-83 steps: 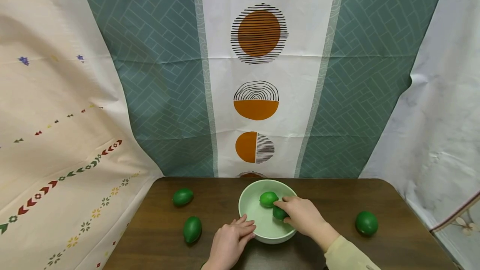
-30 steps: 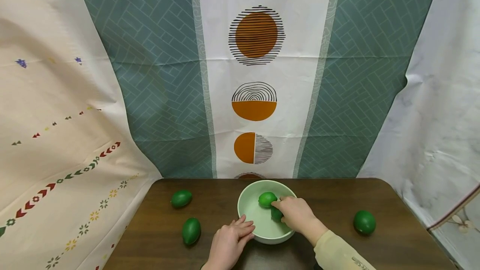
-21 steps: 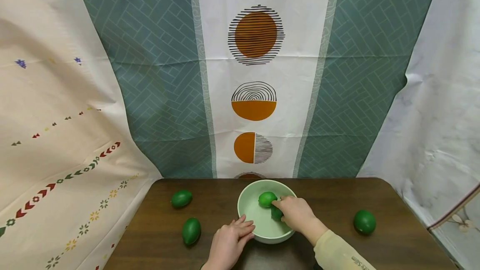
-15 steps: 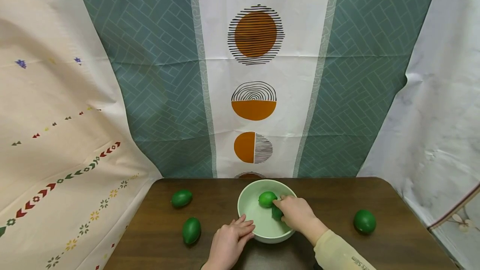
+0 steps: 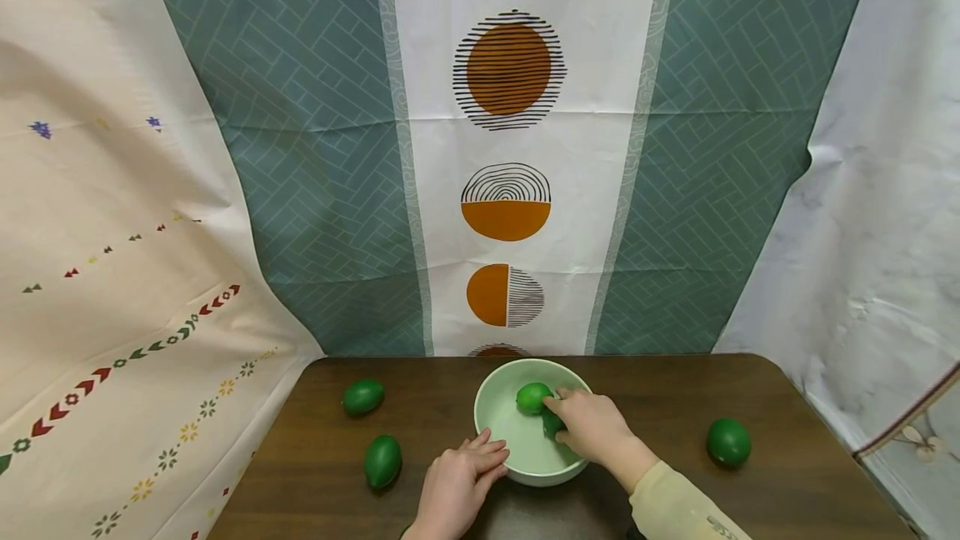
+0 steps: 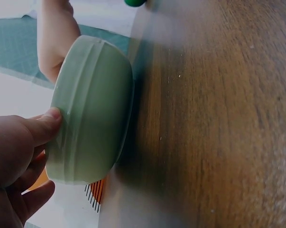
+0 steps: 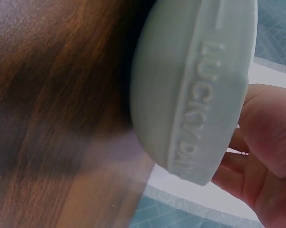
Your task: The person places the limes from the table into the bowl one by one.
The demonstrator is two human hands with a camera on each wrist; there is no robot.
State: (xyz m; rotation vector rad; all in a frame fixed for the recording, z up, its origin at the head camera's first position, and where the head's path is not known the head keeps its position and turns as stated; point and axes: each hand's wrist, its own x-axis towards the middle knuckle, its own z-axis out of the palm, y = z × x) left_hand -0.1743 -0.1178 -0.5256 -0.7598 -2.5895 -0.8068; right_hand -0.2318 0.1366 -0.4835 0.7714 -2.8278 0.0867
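Observation:
A pale green bowl stands on the wooden table, with raised lettering on its side in the right wrist view. Inside it lies a bright green lime. My right hand reaches over the right rim and grips a darker green lime beside the bright one, covering much of it. At the bowl's near left rim is my left hand. In the left wrist view its thumb presses the outer wall while the fingers go over the rim, pinching it.
Two dark green limes lie left of the bowl, one farther back and one nearer. Another round green fruit sits at the right of the brown table. Patterned cloths hang behind and at both sides.
Since the earliest frame, my right hand has shifted slightly left with the darker lime, still inside the bowl. My left hand keeps its hold on the rim.

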